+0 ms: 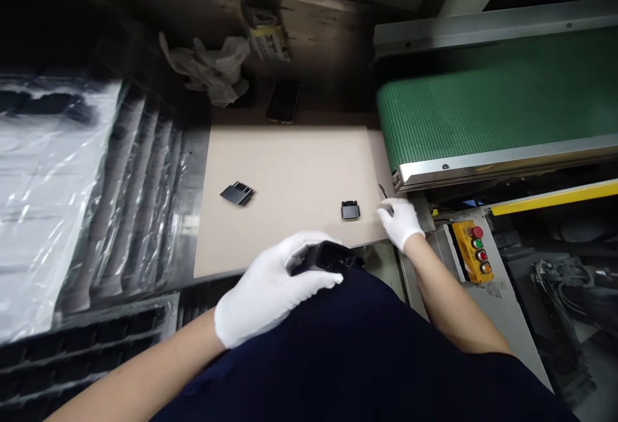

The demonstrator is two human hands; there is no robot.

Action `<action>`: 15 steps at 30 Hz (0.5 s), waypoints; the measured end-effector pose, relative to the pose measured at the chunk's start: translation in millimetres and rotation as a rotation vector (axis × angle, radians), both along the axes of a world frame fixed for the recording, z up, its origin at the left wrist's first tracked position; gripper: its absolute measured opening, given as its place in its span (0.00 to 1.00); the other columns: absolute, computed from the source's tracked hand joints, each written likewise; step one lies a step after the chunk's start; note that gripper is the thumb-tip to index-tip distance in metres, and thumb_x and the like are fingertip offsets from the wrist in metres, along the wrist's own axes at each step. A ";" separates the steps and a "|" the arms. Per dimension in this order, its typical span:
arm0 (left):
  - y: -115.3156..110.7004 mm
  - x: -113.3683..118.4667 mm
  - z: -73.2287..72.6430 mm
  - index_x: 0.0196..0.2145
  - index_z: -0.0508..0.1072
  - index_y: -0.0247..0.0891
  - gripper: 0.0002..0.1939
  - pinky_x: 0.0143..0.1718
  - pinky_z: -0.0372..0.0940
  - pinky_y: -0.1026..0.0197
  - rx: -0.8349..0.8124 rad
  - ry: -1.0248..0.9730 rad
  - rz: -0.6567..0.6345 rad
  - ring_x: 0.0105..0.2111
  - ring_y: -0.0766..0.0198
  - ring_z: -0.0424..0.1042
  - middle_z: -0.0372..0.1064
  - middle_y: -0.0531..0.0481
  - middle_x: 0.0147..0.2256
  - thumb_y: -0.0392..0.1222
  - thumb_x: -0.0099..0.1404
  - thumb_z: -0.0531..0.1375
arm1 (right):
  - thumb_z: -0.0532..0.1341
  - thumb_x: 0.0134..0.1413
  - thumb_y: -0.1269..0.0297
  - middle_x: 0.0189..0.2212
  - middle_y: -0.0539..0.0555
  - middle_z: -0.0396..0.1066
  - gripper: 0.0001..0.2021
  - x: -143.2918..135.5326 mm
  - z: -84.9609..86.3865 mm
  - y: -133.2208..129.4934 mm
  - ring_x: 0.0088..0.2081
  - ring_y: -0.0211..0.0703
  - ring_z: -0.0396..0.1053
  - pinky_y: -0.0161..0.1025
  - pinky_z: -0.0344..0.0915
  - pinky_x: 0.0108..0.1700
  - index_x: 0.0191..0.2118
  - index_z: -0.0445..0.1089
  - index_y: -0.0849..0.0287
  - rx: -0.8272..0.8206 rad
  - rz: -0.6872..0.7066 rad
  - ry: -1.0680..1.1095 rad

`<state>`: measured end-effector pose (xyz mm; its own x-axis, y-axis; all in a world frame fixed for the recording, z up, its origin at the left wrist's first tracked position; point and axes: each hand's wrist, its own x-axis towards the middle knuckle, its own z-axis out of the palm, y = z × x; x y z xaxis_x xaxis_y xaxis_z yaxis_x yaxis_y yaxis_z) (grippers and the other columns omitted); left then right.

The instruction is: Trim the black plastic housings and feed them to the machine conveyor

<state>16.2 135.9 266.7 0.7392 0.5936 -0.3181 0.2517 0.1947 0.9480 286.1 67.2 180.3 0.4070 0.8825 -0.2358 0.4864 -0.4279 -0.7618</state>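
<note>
My left hand (pixel 275 284), in a white glove, is closed around a hollow black plastic part (pixel 333 256) with an open, box-like end, held against my dark shirt at the table's front edge. At the right edge of the beige board (pixel 290 158), my gloved right hand (pixel 400 219) has its fingers curled in a pinch. A slim dark object (pixel 382 190) shows just beyond those fingertips; its kind is unclear. A small black plastic piece (pixel 350 210) lies left of the right hand. Another flat black plastic piece (pixel 236 193) rests on the board's left side.
A green conveyor belt (pixel 502 94) runs along the right, above a yellow button box (pixel 472 251). Stacked trays in clear plastic (pixel 140 190) stand at left, above a black compartment tray (pixel 87 351). A phone (pixel 283 101) and a crumpled plastic bag (pixel 212 65) lie at the back.
</note>
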 end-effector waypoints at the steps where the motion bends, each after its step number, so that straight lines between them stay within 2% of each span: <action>1: 1.1 2.2 -6.2 0.45 0.73 0.42 0.15 0.50 0.70 0.51 0.132 -0.051 -0.022 0.48 0.53 0.74 0.75 0.48 0.47 0.45 0.61 0.67 | 0.56 0.62 0.54 0.33 0.55 0.75 0.14 -12.5 11.8 -8.0 0.37 0.45 0.73 0.41 0.70 0.41 0.35 0.71 0.59 -0.014 0.035 0.087; 3: 5.2 9.8 -19.4 0.49 0.72 0.44 0.14 0.59 0.64 0.46 0.465 -0.180 -0.112 0.58 0.51 0.67 0.72 0.46 0.53 0.40 0.64 0.65 | 0.48 0.65 0.42 0.27 0.54 0.75 0.26 -37.2 31.2 -24.7 0.28 0.41 0.73 0.37 0.69 0.29 0.35 0.73 0.60 -0.063 0.136 0.382; 5: 10.4 22.5 -29.4 0.54 0.69 0.46 0.19 0.62 0.58 0.41 0.817 -0.287 -0.258 0.62 0.50 0.63 0.71 0.45 0.55 0.35 0.66 0.61 | 0.47 0.58 0.31 0.26 0.56 0.75 0.35 -54.6 41.3 -37.8 0.22 0.39 0.71 0.33 0.61 0.20 0.34 0.72 0.63 -0.093 0.231 0.841; 7: 14.0 39.8 -32.9 0.59 0.65 0.47 0.26 0.61 0.59 0.37 1.106 -0.331 -0.393 0.63 0.45 0.61 0.71 0.43 0.56 0.34 0.65 0.61 | 0.54 0.49 0.26 0.25 0.56 0.74 0.37 -59.1 41.4 -46.6 0.19 0.36 0.67 0.31 0.54 0.17 0.31 0.71 0.64 -0.063 0.223 1.142; 9: 13.4 60.2 -31.1 0.63 0.62 0.49 0.31 0.56 0.64 0.35 1.322 -0.327 -0.470 0.63 0.38 0.60 0.71 0.43 0.56 0.37 0.64 0.62 | 0.64 0.40 0.29 0.23 0.54 0.72 0.35 -50.3 35.4 -53.9 0.17 0.33 0.64 0.30 0.51 0.16 0.30 0.70 0.64 -0.011 0.142 1.244; 11: 7.1 83.1 -27.3 0.67 0.58 0.53 0.37 0.51 0.67 0.33 1.461 -0.314 -0.496 0.62 0.32 0.60 0.69 0.44 0.58 0.40 0.63 0.63 | 0.70 0.33 0.34 0.22 0.52 0.71 0.33 -32.7 28.7 -63.3 0.19 0.34 0.65 0.30 0.53 0.18 0.30 0.70 0.64 0.033 0.102 1.321; 12: 1.8 95.5 -25.7 0.68 0.54 0.56 0.40 0.50 0.67 0.31 1.493 -0.328 -0.490 0.61 0.30 0.61 0.65 0.47 0.62 0.41 0.62 0.63 | 0.73 0.30 0.38 0.22 0.52 0.70 0.32 -22.2 26.5 -69.5 0.21 0.36 0.67 0.31 0.55 0.19 0.30 0.70 0.64 0.063 0.102 1.353; 15: -21.6 135.8 -25.1 0.69 0.48 0.60 0.44 0.51 0.66 0.27 1.425 -0.381 -0.352 0.61 0.26 0.61 0.45 0.57 0.70 0.46 0.60 0.62 | 0.75 0.31 0.48 0.22 0.51 0.69 0.27 11.9 29.1 -98.0 0.24 0.38 0.68 0.33 0.59 0.24 0.32 0.72 0.66 0.190 0.113 1.392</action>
<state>152.0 114.3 241.5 0.8082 0.0122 0.5888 -0.2079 -0.9295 0.3045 298.1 -30.8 209.4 -0.1319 0.9576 -0.2562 -0.6775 -0.2757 -0.6819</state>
